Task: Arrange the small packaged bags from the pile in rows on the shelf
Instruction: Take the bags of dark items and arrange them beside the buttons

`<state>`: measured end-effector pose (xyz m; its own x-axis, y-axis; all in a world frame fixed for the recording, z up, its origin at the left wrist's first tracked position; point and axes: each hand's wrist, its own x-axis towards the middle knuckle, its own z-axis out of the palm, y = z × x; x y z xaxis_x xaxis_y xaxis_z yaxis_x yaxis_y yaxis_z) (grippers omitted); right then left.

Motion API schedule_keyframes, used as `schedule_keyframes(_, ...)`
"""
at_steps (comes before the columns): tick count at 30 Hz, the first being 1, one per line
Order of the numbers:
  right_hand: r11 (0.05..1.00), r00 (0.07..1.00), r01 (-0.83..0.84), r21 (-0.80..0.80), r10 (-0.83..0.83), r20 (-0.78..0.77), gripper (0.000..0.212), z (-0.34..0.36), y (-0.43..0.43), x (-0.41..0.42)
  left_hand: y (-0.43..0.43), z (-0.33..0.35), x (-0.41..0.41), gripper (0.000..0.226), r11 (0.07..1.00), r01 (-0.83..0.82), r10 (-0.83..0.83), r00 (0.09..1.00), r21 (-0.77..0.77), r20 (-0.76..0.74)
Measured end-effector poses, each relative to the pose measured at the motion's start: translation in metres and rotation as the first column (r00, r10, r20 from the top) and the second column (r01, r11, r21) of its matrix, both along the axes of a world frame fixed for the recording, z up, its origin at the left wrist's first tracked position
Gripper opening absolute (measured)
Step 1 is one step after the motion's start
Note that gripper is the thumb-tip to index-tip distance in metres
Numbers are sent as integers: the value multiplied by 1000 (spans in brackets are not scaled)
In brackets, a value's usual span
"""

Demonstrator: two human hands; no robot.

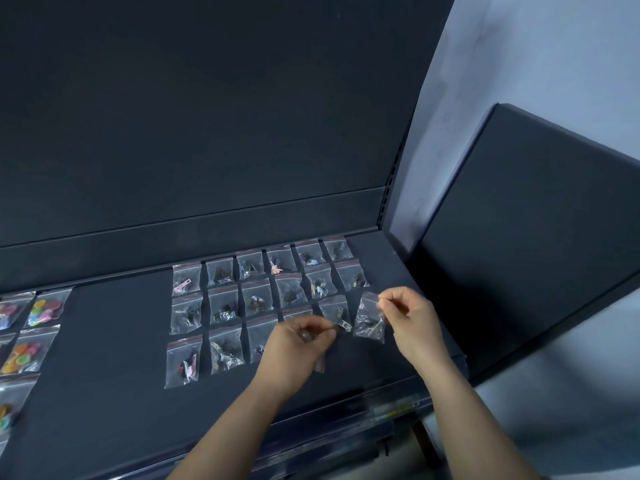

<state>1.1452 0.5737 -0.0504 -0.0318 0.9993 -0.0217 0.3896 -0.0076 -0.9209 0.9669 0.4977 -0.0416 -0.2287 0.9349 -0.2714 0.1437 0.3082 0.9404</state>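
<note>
Several small clear bags with red zip strips lie in three rows (256,299) on the dark shelf (114,334). My right hand (412,320) pinches the top corner of a clear bag (370,318) that hangs at the right end of the front row. My left hand (298,344) pinches the edge of a neighbouring bag (337,313) with a silver piece inside, and covers part of another bag below it. Each bag holds small dark or coloured parts.
Bags of bright coloured buttons (38,313) lie at the shelf's left end. A dark back panel (207,116) rises behind the rows. A dark side panel (526,230) stands to the right. The shelf's front lip with a label strip (391,410) runs below my arms.
</note>
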Motion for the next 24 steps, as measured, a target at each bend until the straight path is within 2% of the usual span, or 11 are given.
schedule_keyframes(2,999,995,-6,31,3,100,13,-8,13,-2,1,-2,-1,15,998,53,-45,963,23,-266)
schedule_keyframes(4,999,988,-9,47,2,152,15,-14,21,-6,2,-2,-1,32,982,188,-143,822,25,-551)
schedule_keyframes(6,996,978,-23,85,5,210,25,-20,24,-8,3,-5,1,44,950,313,-237,687,-15,-686)
schedule_keyframes(9,973,948,-81,217,8,317,29,-27,15,-3,5,-12,0,50,918,391,-307,593,-67,-745)
schedule_keyframes(12,944,910,-166,287,35,412,23,-35,5,6,5,-16,-1,52,907,415,-326,573,-77,-752)
schedule_keyframes(16,941,872,-241,238,102,478,27,-40,4,8,5,-18,0,52,905,418,-325,560,-80,-762)
schedule_keyframes(24,956,847,-237,176,114,520,30,-39,6,5,2,-20,2,48,912,404,-298,543,-67,-785)
